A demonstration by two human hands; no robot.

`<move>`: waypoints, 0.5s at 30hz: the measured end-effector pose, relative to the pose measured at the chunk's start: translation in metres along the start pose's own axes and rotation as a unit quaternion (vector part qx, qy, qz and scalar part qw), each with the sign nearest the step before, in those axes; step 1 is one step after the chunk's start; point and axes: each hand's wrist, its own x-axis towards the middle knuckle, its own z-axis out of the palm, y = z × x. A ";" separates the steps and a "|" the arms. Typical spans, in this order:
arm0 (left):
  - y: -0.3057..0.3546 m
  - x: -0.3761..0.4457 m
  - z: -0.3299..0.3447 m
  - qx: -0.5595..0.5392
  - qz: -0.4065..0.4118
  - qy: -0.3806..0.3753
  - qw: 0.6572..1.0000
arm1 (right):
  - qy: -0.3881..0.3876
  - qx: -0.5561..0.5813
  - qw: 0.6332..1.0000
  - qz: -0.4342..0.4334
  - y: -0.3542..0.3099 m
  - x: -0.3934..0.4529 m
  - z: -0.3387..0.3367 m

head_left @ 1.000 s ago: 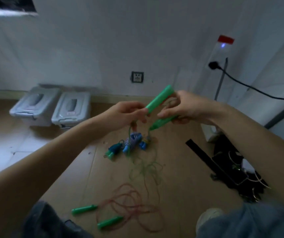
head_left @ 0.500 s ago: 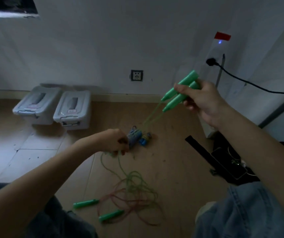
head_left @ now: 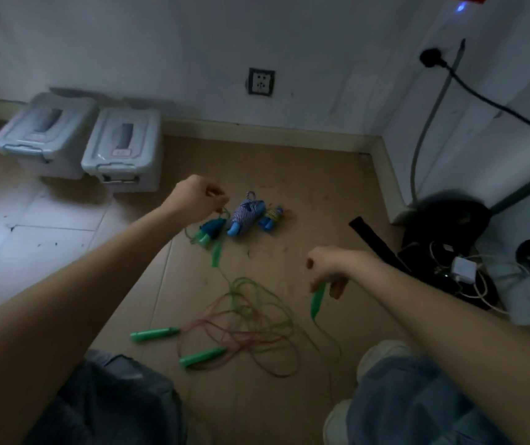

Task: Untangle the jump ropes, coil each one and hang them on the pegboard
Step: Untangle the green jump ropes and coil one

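My left hand (head_left: pixel 194 197) pinches the thin green jump rope (head_left: pixel 257 293) just above the floor, and one of its green handles (head_left: pixel 217 255) dangles blurred below it. Lower and to the right, my right hand (head_left: pixel 331 268) grips the other green handle (head_left: pixel 316 303), which points down. The green cord falls into a loose pile tangled with a red rope (head_left: pixel 225 335) on the wooden floor. The red rope's two green handles (head_left: pixel 154 334) (head_left: pixel 202 356) lie at the pile's left. Behind my left hand lie three coiled ropes with blue handles (head_left: pixel 244 216).
Two grey lidded boxes (head_left: pixel 122 149) stand against the back wall at the left. A black bag with chargers and white cables (head_left: pixel 449 252) sits at the right by the wall corner. A black power cord (head_left: pixel 482 97) runs from a wall plug. My knees in jeans (head_left: pixel 417 396) fill the bottom.
My right hand has come down from head height, and the two handles it held together are now apart. My left hand has shifted up and right along the green cord.
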 end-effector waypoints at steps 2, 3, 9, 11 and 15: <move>-0.004 0.002 0.003 -0.022 -0.011 -0.014 1.000 | -0.007 -0.072 0.997 -0.022 -0.009 0.021 0.019; -0.005 0.003 0.007 -0.034 -0.016 -0.028 0.999 | 0.013 -0.084 0.995 -0.047 -0.015 0.031 0.028; -0.030 0.011 0.047 -0.029 -0.057 -0.100 0.993 | 0.011 -0.045 0.992 -0.116 -0.035 0.099 0.086; -0.041 0.013 0.059 -0.028 -0.079 -0.111 0.990 | 0.022 -0.017 0.993 -0.118 -0.037 0.119 0.103; -0.063 0.016 0.080 -0.032 -0.116 -0.152 0.981 | 0.051 0.034 0.995 -0.079 -0.042 0.150 0.132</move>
